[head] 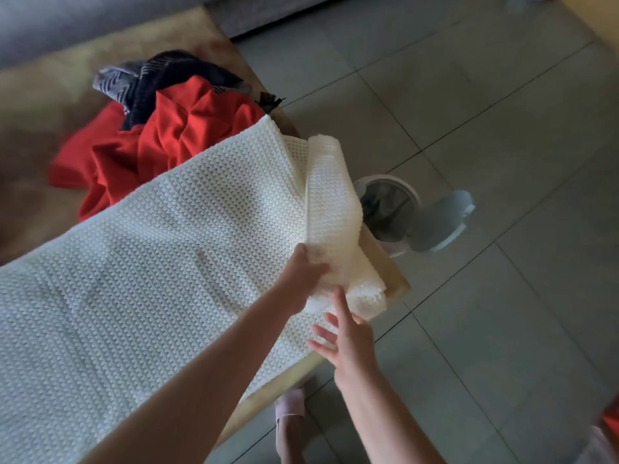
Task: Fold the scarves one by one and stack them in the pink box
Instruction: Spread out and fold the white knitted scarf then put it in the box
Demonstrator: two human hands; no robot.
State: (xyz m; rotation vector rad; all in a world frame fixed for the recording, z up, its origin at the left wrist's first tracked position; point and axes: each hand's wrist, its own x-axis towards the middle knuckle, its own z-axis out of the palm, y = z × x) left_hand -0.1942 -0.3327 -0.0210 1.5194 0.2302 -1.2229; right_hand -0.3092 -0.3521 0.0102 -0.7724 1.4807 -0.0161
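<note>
A long white knitted scarf (144, 262) lies spread along the wooden table (40, 105), its right end folded up and over. My left hand (303, 279) grips that folded end at the table's right edge. My right hand (341, 336) hovers just below it with fingers spread, touching or nearly touching the scarf's edge. A red scarf (181, 135) lies crumpled farther back on the table, with a dark grey patterned scarf (157, 78) bunched on top of it. The pink box is not in view.
A white bin (390, 209) with its lid (442, 222) swung open stands on the grey tiled floor (485, 128) right of the table. A grey sofa (67, 15) runs along the top. A slippered foot (289, 406) shows under the table edge.
</note>
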